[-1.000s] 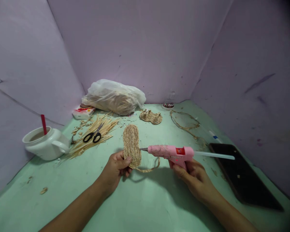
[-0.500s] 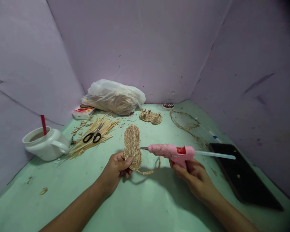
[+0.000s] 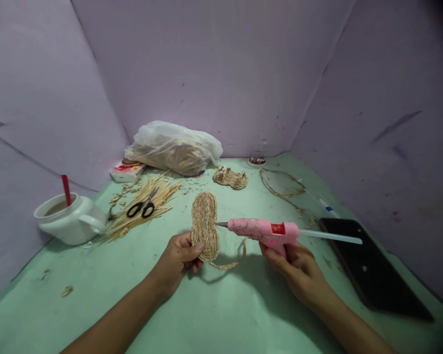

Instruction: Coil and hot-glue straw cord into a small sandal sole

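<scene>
My left hand pinches the lower end of a coiled straw sole, shaped like a small shoe sole, and holds it up above the table. A loose tail of braided straw cord curves from its bottom edge to the right. My right hand is wrapped round the handle of a pink hot glue gun. Its metal nozzle points left and meets the sole's right edge, near the narrow waist. A clear glue stick juts from the gun's back, and a small red light glows on its body.
Black-handled scissors lie on loose straw strips at left, near a white mug of liquid. Behind are a plastic bag, a second woven sole and looped cord. A dark tablet-like slab lies right.
The sole and the glue gun have both shifted very slightly to the right. The nozzle remains at the sole's right edge, and both hands keep their holds.
</scene>
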Demonstrator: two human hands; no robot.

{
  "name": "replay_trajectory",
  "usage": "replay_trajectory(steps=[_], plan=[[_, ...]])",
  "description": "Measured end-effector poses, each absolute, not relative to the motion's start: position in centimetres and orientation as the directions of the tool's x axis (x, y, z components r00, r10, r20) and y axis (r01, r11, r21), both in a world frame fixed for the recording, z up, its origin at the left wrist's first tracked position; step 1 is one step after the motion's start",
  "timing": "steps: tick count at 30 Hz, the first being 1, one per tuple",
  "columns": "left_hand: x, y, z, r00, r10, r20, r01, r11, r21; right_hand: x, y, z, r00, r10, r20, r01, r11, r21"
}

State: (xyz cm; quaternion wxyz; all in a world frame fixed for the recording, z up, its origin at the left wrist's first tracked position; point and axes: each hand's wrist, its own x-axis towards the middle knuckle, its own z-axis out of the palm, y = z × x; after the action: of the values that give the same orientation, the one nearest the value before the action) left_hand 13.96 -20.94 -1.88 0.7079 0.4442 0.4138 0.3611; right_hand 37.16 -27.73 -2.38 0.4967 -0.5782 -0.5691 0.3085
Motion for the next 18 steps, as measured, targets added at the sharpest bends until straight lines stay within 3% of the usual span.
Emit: replay_trajectory(steps=[18], plan=[[14.05, -20.94, -1.80, 0.408, 0.873, -0.268, -0.119, 0.342, 0.932, 37.02, -27.65, -2.30, 0.219, 0.955, 0.198, 0.285, 0.131, -0.950]])
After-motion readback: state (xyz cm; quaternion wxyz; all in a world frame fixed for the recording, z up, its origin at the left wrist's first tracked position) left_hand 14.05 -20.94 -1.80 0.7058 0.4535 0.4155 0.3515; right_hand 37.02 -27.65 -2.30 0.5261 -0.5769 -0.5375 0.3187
